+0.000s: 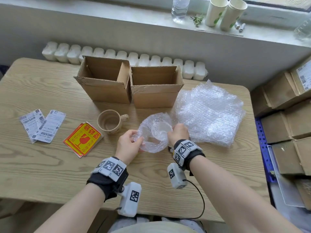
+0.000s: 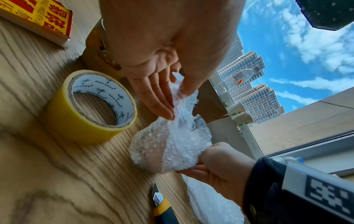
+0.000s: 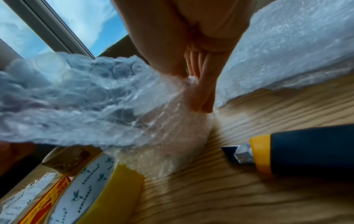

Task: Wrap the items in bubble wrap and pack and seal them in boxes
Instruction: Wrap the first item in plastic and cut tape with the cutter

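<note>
Presently: bubble-wrapped bundle (image 1: 154, 132) on worktop (image 1: 50, 165), centre, in front of two open boxes (image 1: 129, 81). Left hand (image 1: 128, 142) pinching wrap at bundle's left edge; right hand (image 1: 178, 133) gripping gathered wrap at right edge (contents not discernible). Bare mug (image 1: 111, 121) just left of bundle. Bubble wrap stack (image 1: 210, 111) to right. Tape roll (image 2: 90, 106), utility knife (image 3: 287, 150) close by.

Both bare forearms reached forward from the near edge, each wrist strapped with a black band carrying white marker blocks. The left hand (image 1: 128, 142) curled its fingers (image 2: 153, 97) and thumb round the near-left side of a crumpled clear bubble-wrap bundle (image 1: 154, 132). The right hand (image 1: 178, 133), knuckles up, pinched the bundle's right edge, fingers (image 3: 203, 91) pointing downward.
</note>
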The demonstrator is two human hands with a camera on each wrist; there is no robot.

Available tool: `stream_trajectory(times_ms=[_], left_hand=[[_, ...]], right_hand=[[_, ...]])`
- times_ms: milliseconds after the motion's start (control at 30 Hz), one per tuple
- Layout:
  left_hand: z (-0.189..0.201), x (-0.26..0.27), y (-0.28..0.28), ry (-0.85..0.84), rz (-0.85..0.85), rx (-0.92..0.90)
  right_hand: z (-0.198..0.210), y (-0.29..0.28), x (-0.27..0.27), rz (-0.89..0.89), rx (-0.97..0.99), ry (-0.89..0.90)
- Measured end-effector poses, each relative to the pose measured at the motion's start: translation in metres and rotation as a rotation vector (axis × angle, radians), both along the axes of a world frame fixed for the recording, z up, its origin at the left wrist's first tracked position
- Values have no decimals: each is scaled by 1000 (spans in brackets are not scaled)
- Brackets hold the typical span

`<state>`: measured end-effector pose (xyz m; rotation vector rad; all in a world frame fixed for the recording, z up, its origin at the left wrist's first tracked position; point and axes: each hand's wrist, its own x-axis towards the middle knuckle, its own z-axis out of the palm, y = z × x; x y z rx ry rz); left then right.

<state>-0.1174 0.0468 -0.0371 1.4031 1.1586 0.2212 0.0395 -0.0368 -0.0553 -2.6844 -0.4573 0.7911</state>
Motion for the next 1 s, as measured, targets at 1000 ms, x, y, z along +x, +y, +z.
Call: stream_trajectory(times_ms=[1000], left_hand=[[11, -10, 24, 305, -364, 303]], right_hand=[[57, -14, 3, 73, 303, 15]])
